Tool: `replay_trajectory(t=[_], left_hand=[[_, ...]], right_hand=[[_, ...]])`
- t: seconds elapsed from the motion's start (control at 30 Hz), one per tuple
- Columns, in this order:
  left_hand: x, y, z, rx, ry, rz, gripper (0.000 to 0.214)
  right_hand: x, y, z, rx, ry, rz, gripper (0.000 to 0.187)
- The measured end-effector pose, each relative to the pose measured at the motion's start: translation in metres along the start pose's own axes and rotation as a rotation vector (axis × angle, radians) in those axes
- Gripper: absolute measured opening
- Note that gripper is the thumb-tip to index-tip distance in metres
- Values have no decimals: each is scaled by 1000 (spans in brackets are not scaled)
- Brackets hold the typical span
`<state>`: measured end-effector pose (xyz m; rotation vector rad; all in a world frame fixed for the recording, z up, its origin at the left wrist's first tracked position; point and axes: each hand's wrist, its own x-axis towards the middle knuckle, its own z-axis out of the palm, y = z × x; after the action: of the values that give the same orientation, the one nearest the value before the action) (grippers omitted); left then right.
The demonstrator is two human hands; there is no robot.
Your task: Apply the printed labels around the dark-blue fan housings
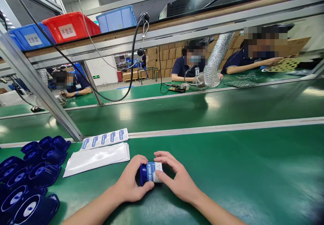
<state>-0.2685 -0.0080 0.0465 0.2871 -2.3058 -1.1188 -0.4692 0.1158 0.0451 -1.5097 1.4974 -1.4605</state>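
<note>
A dark blue plastic housing [144, 174] lies on its side on the green bench in front of me. Round it runs a blue and white label with printed text. My left hand [131, 181] is closed around its left end, thumb low and fingers behind. From the other side my right hand [174, 176] holds the labelled part, its thumb on the label and its fingers curved over the top. Just beyond lie a printed label sheet [105, 139] and a stack of white sheets [97, 158].
Several dark blue housings [42, 174] stand grouped at the left. A metal post [53, 93] rises behind the sheets. Overhead, a shelf carries a red bin [72, 27] and blue bins [116, 19], with a black cable [133, 56] hanging down. Co-workers [188, 68] sit across the bench.
</note>
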Motion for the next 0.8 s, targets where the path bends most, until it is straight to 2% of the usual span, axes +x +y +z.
replay_trajectory(t=[0.07,0.13,0.2,0.33,0.43,0.57,0.8], left_hand=[[0,0,0,9,11,-1,52],[1,1,-2,11,7,-12,51],[2,4,-6,17,-13,-26,52],[3,12,-11,60,-33,-106,51],[3,15,-11,71,-23,-146,50],[3,16,-9,40,6,-128,49],[3,17,-8,8,9,-88,45]], right_hand=[[0,1,-2,-10,-75,39,51],[0,2,-4,-66,-172,133,79],[1,4,-4,-129,-214,202,90],[2,5,0,-125,-170,167,74],[1,5,2,-91,-147,160,71],[-2,7,2,-98,-131,186,71],[2,2,3,115,-171,173,65]])
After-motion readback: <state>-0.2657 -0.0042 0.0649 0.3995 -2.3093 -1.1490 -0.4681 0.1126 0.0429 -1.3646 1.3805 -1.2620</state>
